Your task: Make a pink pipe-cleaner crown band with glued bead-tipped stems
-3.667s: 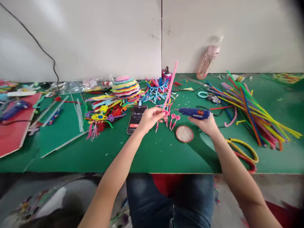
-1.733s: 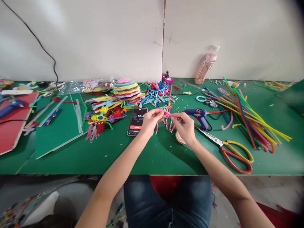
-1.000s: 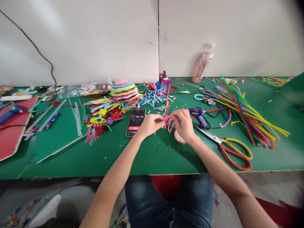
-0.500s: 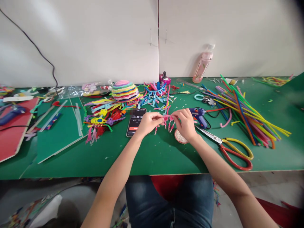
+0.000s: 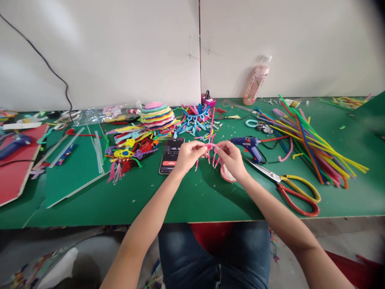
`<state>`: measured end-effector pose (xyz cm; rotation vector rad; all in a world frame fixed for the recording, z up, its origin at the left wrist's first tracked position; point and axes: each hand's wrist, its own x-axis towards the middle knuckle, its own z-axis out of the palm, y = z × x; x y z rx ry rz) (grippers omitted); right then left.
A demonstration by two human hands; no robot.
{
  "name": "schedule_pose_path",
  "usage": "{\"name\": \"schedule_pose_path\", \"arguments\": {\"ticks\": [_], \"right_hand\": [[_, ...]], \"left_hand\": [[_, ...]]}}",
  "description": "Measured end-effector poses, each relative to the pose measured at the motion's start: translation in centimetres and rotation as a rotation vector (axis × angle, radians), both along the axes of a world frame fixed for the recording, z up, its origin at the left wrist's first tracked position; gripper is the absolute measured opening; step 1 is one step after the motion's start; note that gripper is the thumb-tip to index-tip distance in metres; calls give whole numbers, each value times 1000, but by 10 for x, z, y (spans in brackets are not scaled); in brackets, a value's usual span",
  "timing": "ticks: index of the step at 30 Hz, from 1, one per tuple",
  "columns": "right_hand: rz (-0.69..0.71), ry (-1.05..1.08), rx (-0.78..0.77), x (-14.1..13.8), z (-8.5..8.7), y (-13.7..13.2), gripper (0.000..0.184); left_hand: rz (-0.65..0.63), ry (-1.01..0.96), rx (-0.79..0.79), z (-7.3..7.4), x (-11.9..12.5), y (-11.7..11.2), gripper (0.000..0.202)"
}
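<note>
Both my hands meet above the green table (image 5: 192,196) and pinch a small pink pipe-cleaner ornament (image 5: 211,154) with short dangling tassels. My left hand (image 5: 188,154) grips its left end with closed fingers. My right hand (image 5: 231,158) pinches its right end. A pink stem of the ornament curves up behind my fingers. Just right of my right hand a blue glue gun (image 5: 248,144) lies on the table. A small round dish (image 5: 227,174) sits partly hidden under my right hand.
A phone (image 5: 171,154) lies left of my left hand. Colourful finished ornaments (image 5: 135,142) are heaped at the left. Red and yellow scissors (image 5: 296,190), a long pipe-cleaner bundle (image 5: 313,140) and a pink bottle (image 5: 255,84) sit on the right.
My right hand set the glue gun down on the table and came over to the pink ornament. Both hands now pinch it. The long pink stem has been bent down.
</note>
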<state>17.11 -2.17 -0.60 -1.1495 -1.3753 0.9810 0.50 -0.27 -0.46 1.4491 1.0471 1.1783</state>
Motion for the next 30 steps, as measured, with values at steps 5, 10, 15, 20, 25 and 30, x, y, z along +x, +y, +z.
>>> {"name": "schedule_pose_path", "arguments": {"ticks": [5, 10, 15, 20, 25, 30], "right_hand": [[12, 174, -96, -1, 2, 0, 29], [17, 232, -130, -2, 2, 0, 33], [78, 273, -175, -3, 6, -2, 36], [131, 337, -250, -2, 8, -4, 34], [182, 376, -249, -1, 6, -3, 33], [176, 373, -216, -2, 4, -3, 33]], "left_hand": [[-31, -29, -57, 5, 1, -1, 21], [-35, -48, -106, 10, 1, -2, 24], [-10, -96, -135, 10, 1, -1, 24], [-15, -110, -123, 8, -1, 1, 24], [1, -117, -128, 8, -2, 1, 23], [31, -123, -138, 9, -1, 0, 23]]}}
